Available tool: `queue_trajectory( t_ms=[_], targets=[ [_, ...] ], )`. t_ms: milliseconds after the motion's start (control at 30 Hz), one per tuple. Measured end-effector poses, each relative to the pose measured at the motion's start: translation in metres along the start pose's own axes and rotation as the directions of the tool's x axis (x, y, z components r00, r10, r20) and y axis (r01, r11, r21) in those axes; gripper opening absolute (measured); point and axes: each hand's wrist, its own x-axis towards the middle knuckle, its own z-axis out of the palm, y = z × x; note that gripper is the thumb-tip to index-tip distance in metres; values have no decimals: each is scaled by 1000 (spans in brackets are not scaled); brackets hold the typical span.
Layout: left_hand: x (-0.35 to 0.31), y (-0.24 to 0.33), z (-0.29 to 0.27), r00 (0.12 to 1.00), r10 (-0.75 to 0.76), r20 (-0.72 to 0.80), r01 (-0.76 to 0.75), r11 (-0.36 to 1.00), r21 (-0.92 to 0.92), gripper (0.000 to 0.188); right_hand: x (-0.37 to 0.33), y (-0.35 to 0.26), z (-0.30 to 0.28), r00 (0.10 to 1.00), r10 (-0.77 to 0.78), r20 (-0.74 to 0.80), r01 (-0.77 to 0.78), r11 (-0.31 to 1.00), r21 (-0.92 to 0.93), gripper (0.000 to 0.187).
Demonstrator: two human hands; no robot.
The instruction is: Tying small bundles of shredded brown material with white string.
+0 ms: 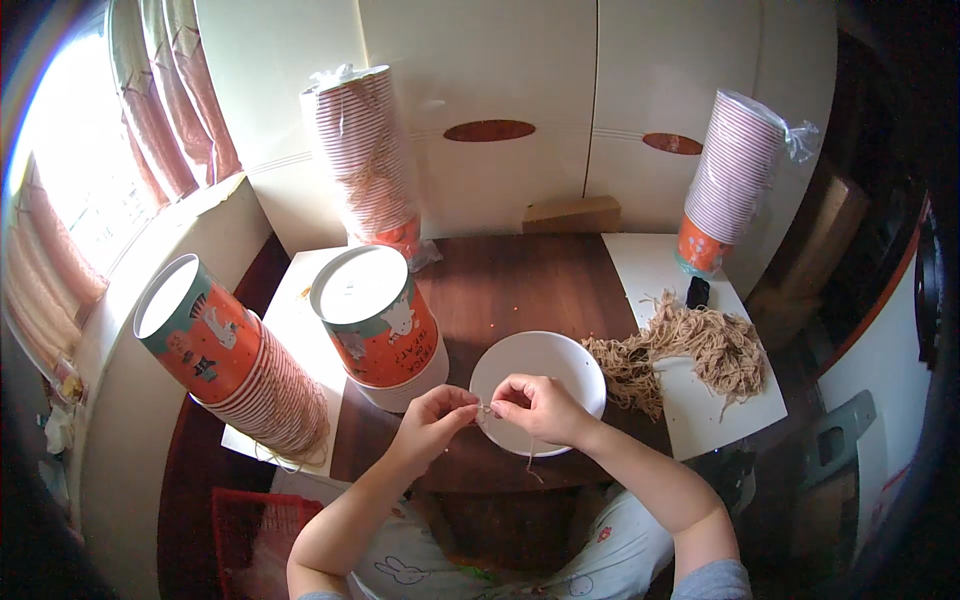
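Over the near-left rim of a white bowl (545, 352), my two hands meet, fingertips almost touching. My left hand (440, 418) pinches a thin, pale string between thumb and fingers. In my right hand (545, 408), thumb and forefinger are closed on the same string (531, 462), whose loose end dangles below over the bowl's near side. Whatever detail lies between the fingertips is too small to make out. Close to my left hand stands a stack of orange and green paper buckets (385, 345) with a white top. A heap of tan strings (705, 345) lies right of the bowl.
Another bucket stack (225, 335), strung with loops, leans at the left. Tall plastic-wrapped stacks stand at the back left (360, 150) and back right (735, 165). A small black object (698, 292) sits by the heap. Below the table's left side is a red basket (255, 525).
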Motion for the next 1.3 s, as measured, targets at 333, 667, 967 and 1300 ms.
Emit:
queue_trajectory(
  t_ms=[333, 667, 967, 1300],
  targets=[
    [-7, 4, 8, 930, 359, -84, -303, 875, 377, 27, -2, -8, 1, 995, -79, -53, 71, 988, -139, 8],
    [-10, 15, 15, 868, 497, -21, -384, 696, 607, 21, -5, -12, 5, 961, -251, -114, 214, 940, -266, 9],
    [-8, 11, 14, 863, 505, 19, -394, 649, 650, 15, -6, -14, 6, 944, -302, -131, 254, 922, -294, 9],
    [-6, 8, 9, 960, 280, -25, -256, 908, 331, 9, -6, -14, 7, 934, -333, -132, 282, 910, -303, 9]
  ],
)
